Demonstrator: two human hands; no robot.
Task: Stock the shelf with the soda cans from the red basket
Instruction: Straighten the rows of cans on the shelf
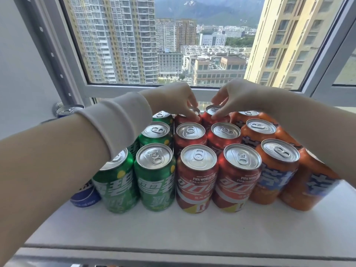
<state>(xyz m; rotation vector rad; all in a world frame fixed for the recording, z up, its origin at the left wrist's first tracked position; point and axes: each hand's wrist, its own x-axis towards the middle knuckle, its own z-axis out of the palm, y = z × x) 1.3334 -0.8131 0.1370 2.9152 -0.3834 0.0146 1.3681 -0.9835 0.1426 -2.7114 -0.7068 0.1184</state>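
Soda cans stand upright in rows on the white shelf (173, 234): green cans (154, 176) on the left, red cans (196, 176) in the middle, orange cans (277, 170) on the right. My left hand (173, 99) reaches to the back row, its fingertips pinching the top rim of a red can (185, 118). Beside it, my right hand (233, 97) holds the top of the neighbouring back red can (209, 117) with curled fingers. The red basket is not in view.
A blue can (84, 197) stands at the front left, half hidden by my left forearm; another blue can (67, 110) sits at the far left back. Behind the cans is a window frame (134, 91). The shelf's front strip is bare.
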